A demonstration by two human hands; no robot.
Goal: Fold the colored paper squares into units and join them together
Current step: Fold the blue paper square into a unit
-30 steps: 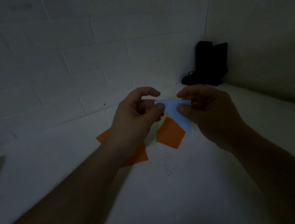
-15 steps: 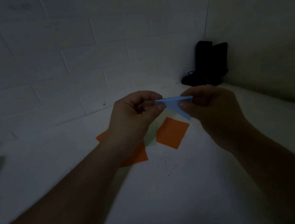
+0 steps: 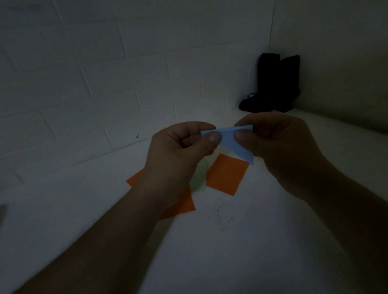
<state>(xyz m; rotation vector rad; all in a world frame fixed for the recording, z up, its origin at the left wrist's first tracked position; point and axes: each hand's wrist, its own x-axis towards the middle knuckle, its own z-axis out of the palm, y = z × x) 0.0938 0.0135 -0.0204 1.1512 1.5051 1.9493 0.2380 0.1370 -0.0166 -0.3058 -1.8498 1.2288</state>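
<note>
Paper [image 3: 233,143] pinched between fingers of left hand [image 3: 179,152] and right hand [image 3: 280,148].

Dim bare room, painted block wall [image 3: 101,68], white floor [image 3: 220,250], black boots [image 3: 274,86]

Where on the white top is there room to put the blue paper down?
Bare white surface lies near the person, between the two forearms, below the dark specks. More lies right of the right-hand orange square, toward the black object in the corner. Under the left hand it is crowded: orange squares and a pale green sheet.
</note>
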